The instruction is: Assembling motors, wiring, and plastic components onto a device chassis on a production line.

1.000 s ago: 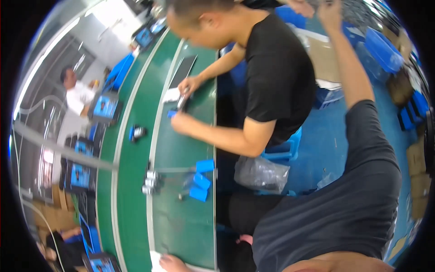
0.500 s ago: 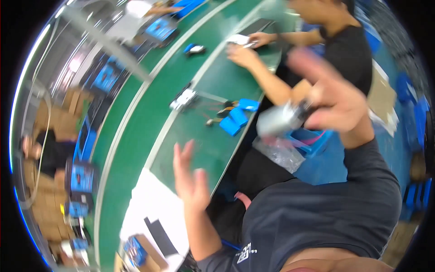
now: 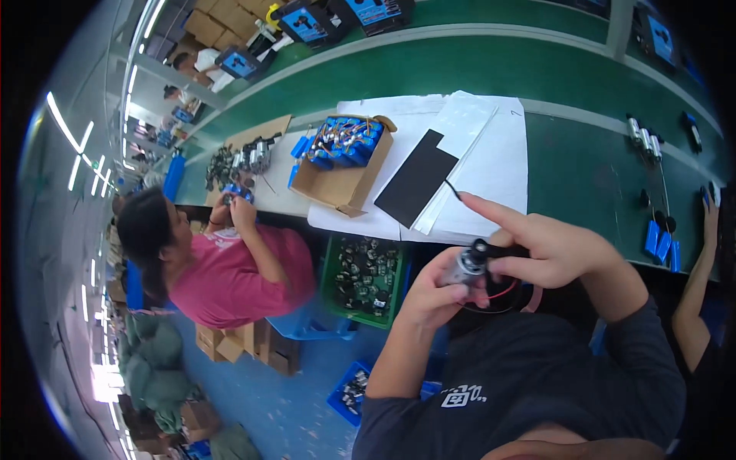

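My left hand (image 3: 435, 295) is closed around a silver cylindrical motor (image 3: 464, 270) with a black end piece. A red wire (image 3: 502, 292) hangs from below it. My right hand (image 3: 558, 249) is at the motor's black end, its thumb and lower fingers closed against the dark part. Its index finger stretches out toward the bench, the tip at a short, thin black strip (image 3: 454, 188). That strip lies by the edge of a black sheet (image 3: 418, 182), which rests on white paper (image 3: 502, 165). Whether the strip is stuck to the fingertip cannot be made out.
An open cardboard box (image 3: 330, 189) of blue battery packs stands left on the green bench (image 3: 567, 165). A co-worker in a pink shirt (image 3: 241, 272) sits left, by a green crate (image 3: 328, 287) of small parts. Right lie more motors (image 3: 644, 138), blue packs (image 3: 663, 244) and another person's arm (image 3: 701, 307).
My view has swung left along the bench. The motor, earlier in my raised right hand, is now in my left hand, with both hands together. My left hand was open before.
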The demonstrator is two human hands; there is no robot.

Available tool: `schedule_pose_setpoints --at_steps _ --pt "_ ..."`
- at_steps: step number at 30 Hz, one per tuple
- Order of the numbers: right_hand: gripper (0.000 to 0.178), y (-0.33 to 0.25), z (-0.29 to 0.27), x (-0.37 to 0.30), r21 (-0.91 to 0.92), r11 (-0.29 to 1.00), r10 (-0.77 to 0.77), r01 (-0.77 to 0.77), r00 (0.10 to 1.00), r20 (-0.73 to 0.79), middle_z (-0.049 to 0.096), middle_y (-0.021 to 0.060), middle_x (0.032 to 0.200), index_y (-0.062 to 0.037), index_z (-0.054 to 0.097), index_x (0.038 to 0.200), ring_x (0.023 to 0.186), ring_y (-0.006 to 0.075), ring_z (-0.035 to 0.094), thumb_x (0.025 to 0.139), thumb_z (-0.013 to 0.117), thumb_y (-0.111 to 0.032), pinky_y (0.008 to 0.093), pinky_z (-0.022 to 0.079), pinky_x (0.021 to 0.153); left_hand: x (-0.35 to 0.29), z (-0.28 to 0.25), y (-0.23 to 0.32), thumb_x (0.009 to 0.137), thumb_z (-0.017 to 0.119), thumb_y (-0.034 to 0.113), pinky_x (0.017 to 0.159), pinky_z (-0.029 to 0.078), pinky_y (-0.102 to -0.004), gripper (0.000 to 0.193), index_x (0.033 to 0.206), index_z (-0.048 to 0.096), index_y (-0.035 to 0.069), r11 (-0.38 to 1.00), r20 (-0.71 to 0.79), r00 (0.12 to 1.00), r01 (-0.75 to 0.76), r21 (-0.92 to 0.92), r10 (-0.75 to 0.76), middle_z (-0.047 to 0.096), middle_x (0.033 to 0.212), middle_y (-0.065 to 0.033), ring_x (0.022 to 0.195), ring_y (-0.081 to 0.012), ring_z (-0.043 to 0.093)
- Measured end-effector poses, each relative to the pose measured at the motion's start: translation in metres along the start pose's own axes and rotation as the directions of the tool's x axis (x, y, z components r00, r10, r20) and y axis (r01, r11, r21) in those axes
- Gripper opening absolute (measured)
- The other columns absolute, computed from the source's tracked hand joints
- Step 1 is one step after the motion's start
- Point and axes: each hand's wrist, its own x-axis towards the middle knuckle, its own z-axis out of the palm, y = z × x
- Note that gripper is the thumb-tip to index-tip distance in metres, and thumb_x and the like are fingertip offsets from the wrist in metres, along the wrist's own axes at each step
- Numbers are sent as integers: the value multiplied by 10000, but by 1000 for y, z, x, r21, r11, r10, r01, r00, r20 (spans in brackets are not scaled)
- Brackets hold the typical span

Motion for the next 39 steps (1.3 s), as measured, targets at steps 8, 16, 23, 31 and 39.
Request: schedule_pose_setpoints --at_steps 8,16,23,31,39 --pt "882 0 14 62 -66 991 -119 115 991 -60 681 112 848 -36 21 1561 783 176 633 877 576 17 301 476 757 -16 -20 23 834 598 -52 808 605 -438 526 1334 444 5 961 -138 977 -191 -202 165 622 1035 -185 985 -312 666" --pt "902 -26 3 98 248 964 55 -101 981 185 666 106 819 -51 -23 1561 766 155 633 893 580 -3 288 476 743 -29 -49 72 889 658 255 422 316 -204 490 1248 509 -43 985 131 991 -12 171 -10 612 1009 -177 472 -62 424" --pt "886 20 -20 135 -174 985 -47 2 965 -257 636 109 987 -95 112 1565 864 147 603 881 675 -121 295 480 800 -12 -77 131 910 643 473 375 219 -205 516 1083 621 -12 855 -255 926 -117 505 277 610 738 -44 417 -25 343" --pt "790 104 -37 29 -254 876 106 -409 678 -728 522 32 684 -14 227 1520 612 137 499 869 664 -102 277 425 618 28 -243 327 936 575 480 788 498 -463 511 968 618 -28 -51 -186 386 528 847 904 647 821 -201 890 -376 653" --pt "821 155 -13 -23 -438 688 -40 -578 573 -819 477 60 662 33 231 1505 579 196 487 814 667 -53 302 408 570 86 -323 361 852 631 538 803 504 -532 543 1018 632 21 -218 -198 349 846 487 916 667 988 -278 953 -461 637"
